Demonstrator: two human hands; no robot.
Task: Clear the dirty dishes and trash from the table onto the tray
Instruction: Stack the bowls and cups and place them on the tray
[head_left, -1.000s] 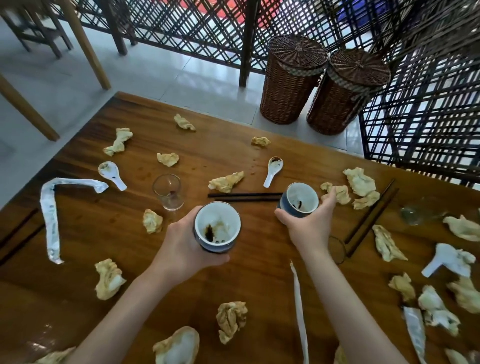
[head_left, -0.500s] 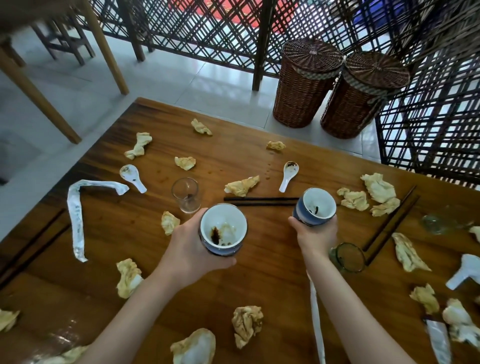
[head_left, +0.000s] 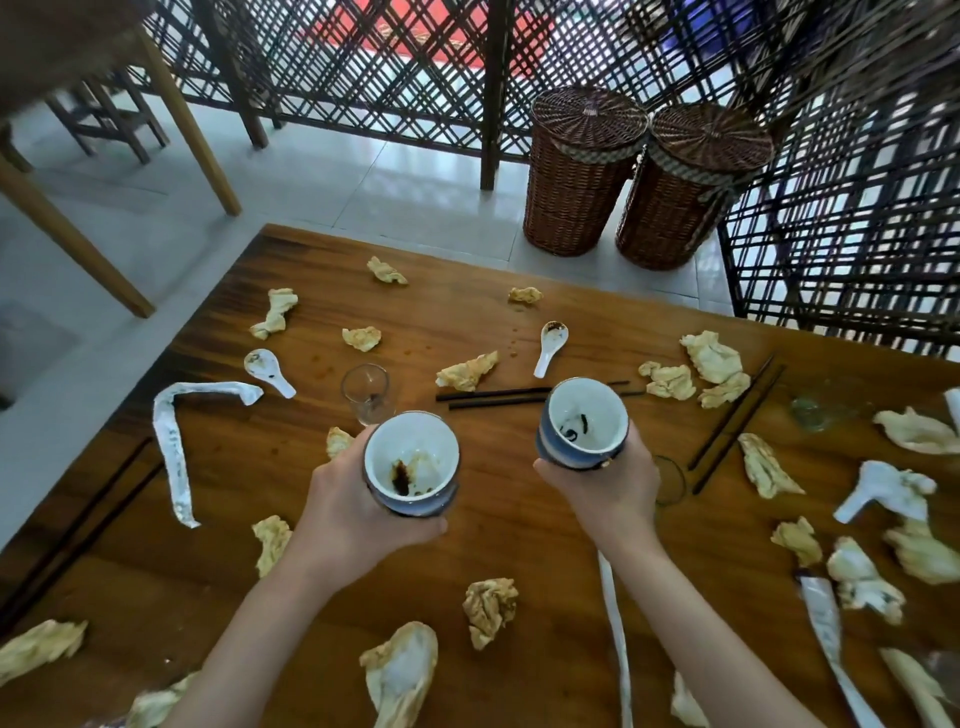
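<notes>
My left hand (head_left: 345, 512) grips a blue cup with a stained white inside (head_left: 411, 462), held above the wooden table (head_left: 519, 545). My right hand (head_left: 608, 491) grips a second blue cup (head_left: 582, 423), also lifted off the table. Two white spoons (head_left: 550, 347) (head_left: 267, 370) lie farther back. A small clear glass (head_left: 365, 392) stands just beyond the left cup. Black chopsticks (head_left: 498, 397) lie between the cups' far sides. Several crumpled napkins, such as one (head_left: 488, 608) near me, and long paper wrappers (head_left: 174, 441) are scattered about. No tray is in view.
Another chopstick pair (head_left: 737, 421) lies at the right, a further pair (head_left: 88, 514) near the left edge. A glass (head_left: 670, 480) lies by my right wrist and another (head_left: 810, 410) at far right. Two wicker baskets (head_left: 582, 171) stand on the floor beyond the table, beside a lattice screen.
My right hand closed on the second cup and lifted it off the table toward me. The left cup rose too. The view shifted, tilting up and to the left.
</notes>
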